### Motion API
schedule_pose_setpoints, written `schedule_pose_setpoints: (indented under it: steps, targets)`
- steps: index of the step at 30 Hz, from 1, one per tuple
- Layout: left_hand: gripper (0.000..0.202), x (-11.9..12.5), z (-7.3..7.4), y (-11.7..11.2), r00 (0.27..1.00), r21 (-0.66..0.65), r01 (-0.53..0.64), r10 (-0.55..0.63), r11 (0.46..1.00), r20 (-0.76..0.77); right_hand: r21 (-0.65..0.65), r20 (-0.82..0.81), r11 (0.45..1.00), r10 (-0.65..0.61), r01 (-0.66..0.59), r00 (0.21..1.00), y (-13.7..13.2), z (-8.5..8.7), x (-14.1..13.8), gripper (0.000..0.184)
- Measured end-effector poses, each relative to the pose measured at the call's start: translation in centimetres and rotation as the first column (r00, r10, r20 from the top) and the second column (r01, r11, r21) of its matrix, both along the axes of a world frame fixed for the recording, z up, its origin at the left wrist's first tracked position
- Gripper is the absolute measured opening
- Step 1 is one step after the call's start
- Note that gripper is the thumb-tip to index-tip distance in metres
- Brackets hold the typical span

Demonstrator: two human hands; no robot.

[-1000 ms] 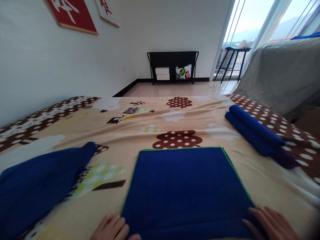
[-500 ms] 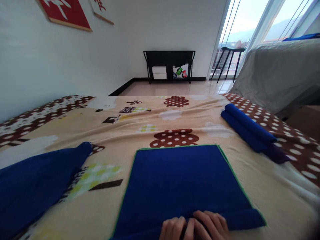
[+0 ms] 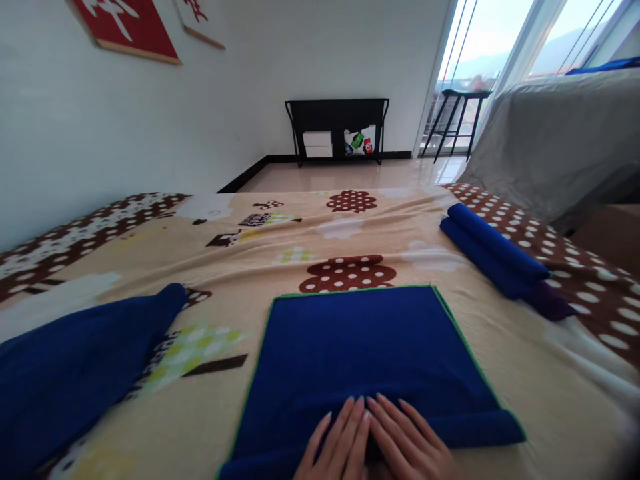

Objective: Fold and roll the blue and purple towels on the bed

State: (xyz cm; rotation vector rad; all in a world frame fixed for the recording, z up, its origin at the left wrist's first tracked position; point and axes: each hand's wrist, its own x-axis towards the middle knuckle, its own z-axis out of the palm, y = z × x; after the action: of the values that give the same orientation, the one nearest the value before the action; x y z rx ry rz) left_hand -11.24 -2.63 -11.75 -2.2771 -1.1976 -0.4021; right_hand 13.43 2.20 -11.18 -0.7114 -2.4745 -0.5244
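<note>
A blue towel with a green edge point(image 3: 365, 340) lies flat on the patterned blanket point(image 3: 280, 267) in front of me. Its near edge is curled into a roll point(image 3: 470, 427). My left hand point(image 3: 337, 443) and my right hand point(image 3: 403, 443) lie side by side on the middle of that roll, fingers stretched out flat and pressing on the cloth. Neither hand holds anything.
A loose pile of blue cloth point(image 3: 75, 373) lies at the left. Rolled blue towels point(image 3: 493, 257) lie at the right of the bed, with a darker one at their near end. Beyond are a black shelf point(image 3: 337, 130), a stool point(image 3: 457, 120) and a grey covered piece of furniture point(image 3: 555, 140).
My hands came from the towel's two near corners to its middle, rolling the near edge up. Their fingers, curled half a second ago, now lie stretched flat on the roll.
</note>
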Motion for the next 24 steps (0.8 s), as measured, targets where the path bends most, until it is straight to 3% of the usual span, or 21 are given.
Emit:
schedule_pose_setpoints:
  steps: [1, 3, 6, 8, 11, 14, 15, 17, 18, 20, 22, 24]
  targets:
    - [0.044, 0.5, 0.3, 0.6, 0.999, -0.008, 0.035, -0.035, 0.999, -0.017, 0.002, 0.022, 1.000, 0.015, -0.015, 1.000, 0.3, 0.2, -0.5, 0.044]
    - [0.056, -0.9, 0.8, 1.2, 0.999, -0.003, 0.028, -0.028, 1.000, -0.046, -0.037, 0.070, 0.996, -0.080, 0.082, 0.994, 0.9, 0.2, 1.2, 0.057]
    - [0.058, -6.6, 1.0, 0.5, 0.992, 0.014, -0.116, 0.116, 0.993, -0.053, -0.087, 0.128, 0.942, -0.312, 0.325, 0.941, 1.4, -0.7, 7.8, 0.070]
    - [0.055, -9.5, 1.0, -0.4, 0.978, 0.004, -0.202, 0.202, 0.979, -0.048, -0.091, 0.133, 0.914, -0.383, 0.396, 0.914, 1.6, -1.4, 11.5, 0.072]
    - [0.054, -9.0, 1.6, -0.5, 0.979, 0.022, -0.202, 0.202, 0.979, -0.019, -0.134, 0.078, 0.903, -0.401, 0.408, 0.913, 1.9, -1.0, 11.7, 0.073]
    - [0.055, -4.7, 3.2, 1.4, 1.000, -0.066, 0.019, -0.021, 0.998, -0.022, -0.340, 0.080, 0.917, -0.190, 0.206, 0.978, 2.7, 1.2, 7.1, 0.069]
    - [0.056, -3.6, 3.7, 2.3, 0.994, -0.151, 0.103, -0.108, 0.983, -0.023, -0.448, 0.101, 0.888, -0.068, 0.106, 0.993, 3.2, 1.9, 5.7, 0.066]
    - [0.059, -3.2, 4.5, 3.9, 0.983, -0.332, 0.170, -0.182, 0.928, -0.006, -0.641, 0.126, 0.768, 0.093, 0.009, 0.988, 4.4, 2.8, 4.5, 0.060]
    - [0.060, -4.1, 4.7, 4.6, 0.987, -0.405, 0.145, -0.159, 0.903, 0.001, -0.699, 0.133, 0.715, 0.085, 0.032, 0.988, 5.1, 2.8, 4.9, 0.057]
    - [0.059, -7.4, 4.6, 5.3, 1.000, -0.480, 0.026, -0.027, 0.877, 0.006, -0.733, 0.150, 0.661, -0.069, 0.158, 0.986, 6.4, 2.1, 7.3, 0.054]
    - [0.057, -11.1, 4.3, 5.6, 0.993, -0.473, -0.100, 0.121, 0.875, 0.014, -0.699, 0.148, 0.658, -0.249, 0.280, 0.957, 7.3, 1.3, 10.3, 0.054]
    - [0.055, -12.9, 4.5, 5.6, 0.974, -0.426, -0.197, 0.227, 0.883, 0.021, -0.642, 0.126, 0.690, -0.334, 0.333, 0.934, 7.6, 1.3, 11.8, 0.057]
